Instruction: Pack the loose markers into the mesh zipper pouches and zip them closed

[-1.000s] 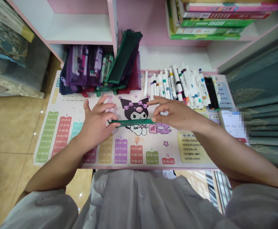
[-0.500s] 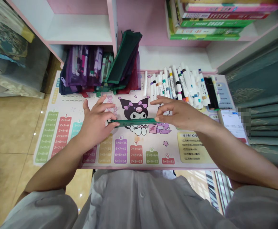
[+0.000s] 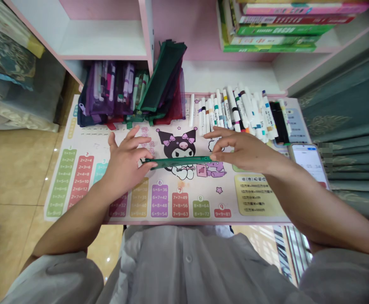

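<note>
Stretched level between both hands is a green zippered pouch (image 3: 181, 161), seen almost edge-on above the printed desk mat (image 3: 200, 185). My left hand (image 3: 127, 158) pinches its left end between thumb and forefinger, other fingers spread upward. At the right end, by the zipper pull, my right hand (image 3: 239, 150) pinches the edge with thumb and fingertips. Whether anything lies inside the pouch I cannot tell. Beyond my right hand lies a row of white markers (image 3: 235, 112) with coloured bands. Behind my left hand are mesh pouches (image 3: 102, 97) holding pens, with a dark green pouch (image 3: 162, 80) on top.
A phone (image 3: 309, 164) lies at the desk's right edge. Black pens (image 3: 281, 122) sit beside the markers. Pink and white shelves (image 3: 105, 40) rise behind, with stacked books (image 3: 282, 29) at the upper right. A curtain (image 3: 351, 126) hangs at the right.
My right hand has shifted slightly right along the pouch's top edge, the zipper pull moving with it. The left hand keeps its pinch nearly in place.
</note>
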Motion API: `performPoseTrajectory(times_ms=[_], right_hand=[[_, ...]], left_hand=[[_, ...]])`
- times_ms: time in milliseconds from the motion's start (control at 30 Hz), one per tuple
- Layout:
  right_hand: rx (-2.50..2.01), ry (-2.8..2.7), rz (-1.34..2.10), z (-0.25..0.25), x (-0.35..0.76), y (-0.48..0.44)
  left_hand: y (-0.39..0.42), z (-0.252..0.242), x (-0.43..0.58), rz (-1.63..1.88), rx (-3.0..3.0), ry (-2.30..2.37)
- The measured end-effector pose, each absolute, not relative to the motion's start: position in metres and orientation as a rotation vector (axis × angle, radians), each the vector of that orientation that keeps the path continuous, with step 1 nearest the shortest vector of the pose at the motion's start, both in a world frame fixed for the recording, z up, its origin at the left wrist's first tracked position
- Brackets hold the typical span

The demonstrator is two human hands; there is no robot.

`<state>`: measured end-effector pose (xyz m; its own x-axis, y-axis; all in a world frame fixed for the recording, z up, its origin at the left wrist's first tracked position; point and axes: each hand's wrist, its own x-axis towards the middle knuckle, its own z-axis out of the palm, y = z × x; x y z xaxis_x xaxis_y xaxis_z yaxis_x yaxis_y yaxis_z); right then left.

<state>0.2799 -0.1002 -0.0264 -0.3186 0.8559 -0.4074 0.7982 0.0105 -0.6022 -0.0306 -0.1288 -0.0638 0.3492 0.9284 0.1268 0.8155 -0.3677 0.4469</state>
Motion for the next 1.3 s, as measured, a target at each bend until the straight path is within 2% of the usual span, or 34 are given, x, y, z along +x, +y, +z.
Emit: performPoseTrajectory(times_ms=[1300], right_hand=[[-1.777,-2.107,1.155,-0.038,0.312,-0.105]], left_hand=[[-0.128,-0.064,-0.032,0.537,2.303,1.556]])
